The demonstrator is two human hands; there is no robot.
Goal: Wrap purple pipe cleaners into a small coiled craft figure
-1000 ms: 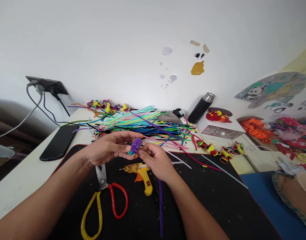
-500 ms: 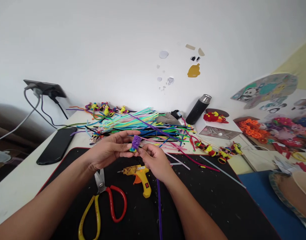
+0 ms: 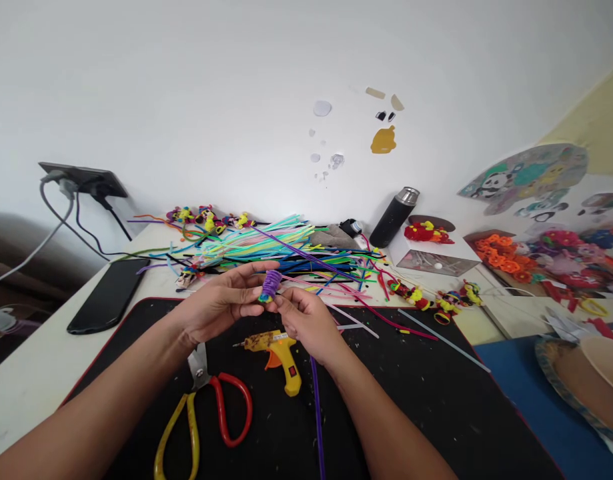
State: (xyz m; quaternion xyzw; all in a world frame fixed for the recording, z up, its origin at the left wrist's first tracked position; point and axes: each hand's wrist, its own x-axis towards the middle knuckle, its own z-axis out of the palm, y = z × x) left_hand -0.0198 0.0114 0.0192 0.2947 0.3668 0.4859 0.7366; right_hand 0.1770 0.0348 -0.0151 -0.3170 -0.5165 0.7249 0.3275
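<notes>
Between the fingertips of my left hand (image 3: 226, 297) sits a small coiled purple pipe-cleaner piece (image 3: 271, 283) with a yellow, green and blue lower end. My right hand (image 3: 309, 320) pinches at that lower end; a thin dark strand shows near its fingertips, partly hidden. Out from beneath the right hand a purple pipe cleaner (image 3: 317, 413) hangs toward me. Below the hands, a yellow glue gun (image 3: 283, 357) lies on the black mat (image 3: 411, 393). Scissors with one red and one yellow handle (image 3: 201, 380) rest open to its left.
A heap of coloured pipe cleaners (image 3: 266, 243) spreads behind the hands. A black phone (image 3: 109, 297) lies at left. A black flask (image 3: 395, 217) and a white box (image 3: 436, 257) stand at back right, with small pipe-cleaner figures (image 3: 449, 305) in front. Cables run from a wall socket (image 3: 83, 179).
My view has shifted slightly, so the surroundings sit a little further left. Both hands keep nearly the same pose around the purple coiled piece.
</notes>
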